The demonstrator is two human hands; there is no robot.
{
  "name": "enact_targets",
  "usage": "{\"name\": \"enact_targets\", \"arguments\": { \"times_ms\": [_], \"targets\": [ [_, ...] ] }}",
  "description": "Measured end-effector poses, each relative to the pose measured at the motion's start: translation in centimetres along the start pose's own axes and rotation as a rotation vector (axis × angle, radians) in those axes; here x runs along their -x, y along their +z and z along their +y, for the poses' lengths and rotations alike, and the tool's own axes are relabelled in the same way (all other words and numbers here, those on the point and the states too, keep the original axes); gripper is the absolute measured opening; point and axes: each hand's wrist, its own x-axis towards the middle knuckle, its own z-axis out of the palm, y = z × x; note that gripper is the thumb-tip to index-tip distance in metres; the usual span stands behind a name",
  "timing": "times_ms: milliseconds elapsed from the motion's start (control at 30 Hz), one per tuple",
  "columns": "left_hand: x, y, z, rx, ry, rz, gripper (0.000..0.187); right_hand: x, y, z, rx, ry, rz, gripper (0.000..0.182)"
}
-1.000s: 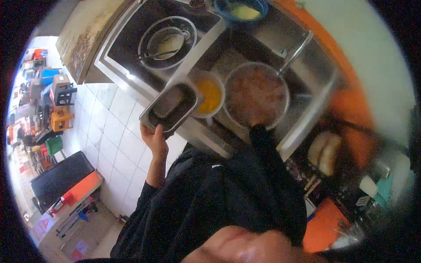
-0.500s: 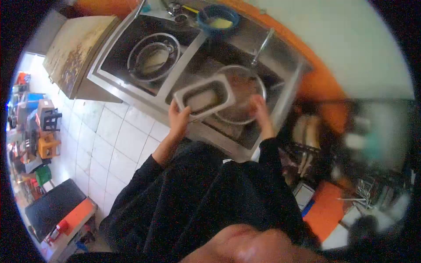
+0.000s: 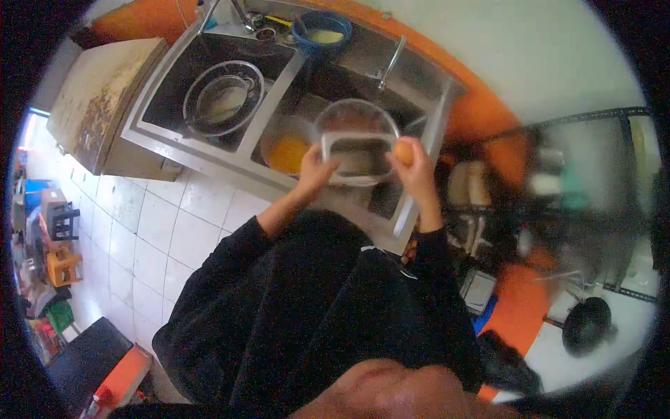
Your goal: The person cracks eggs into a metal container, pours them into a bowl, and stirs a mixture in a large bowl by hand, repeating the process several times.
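The left hand (image 3: 314,171) grips the left end of a rectangular metal tray (image 3: 359,157), fingers wrapped over its rim. The right hand (image 3: 417,171) is closed around a small orange sponge (image 3: 403,152) pressed against the tray's right end. The tray sits level between the two hands, above the right basin of a double steel sink (image 3: 436,122).

Just beyond the tray, partly hidden by it, stands a large round pan (image 3: 356,115) in the same basin, and to its left a bowl of yellow liquid (image 3: 287,152). The left basin holds a wide metal bowl with a strainer (image 3: 223,98) inside it. A tap (image 3: 391,59) rises at the far edge, and a blue bowl (image 3: 319,31) stands on the far rim. Black sleeves cover both arms.

To scrub well, the left hand would best keep a firm hold so the tray does not twist under the sponge's pressure. It should be kept over the basin so drips fall in. The corners likely need the most attention.
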Motion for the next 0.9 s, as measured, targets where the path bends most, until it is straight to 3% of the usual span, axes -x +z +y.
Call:
{"name": "enact_targets", "arguments": {
  "times_ms": [67, 133, 267, 900],
  "targets": [
    [0.4, 0.6, 0.8, -0.076, 0.069, -0.033, 0.042, -0.5, 0.2, -1.3, 0.08, -0.011, -0.208, 0.034],
    [1.3, 1.1, 2.7, -0.05, 0.059, -0.107, 0.043, -0.5, 0.9, -1.7, 0.126, -0.033, -0.247, 0.037],
    [1.7, 1.0, 2.5, 0.026, 0.119, -0.054, 0.044, -1.0, 1.8, -2.2, 0.214, -0.07, -0.326, 0.044],
    [2.5, 0.0, 2.2, 0.019, 0.12, -0.067, 0.045, -2.1, 0.5, -4.5, 0.301, -0.209, -0.267, 0.044]
  ]
}}
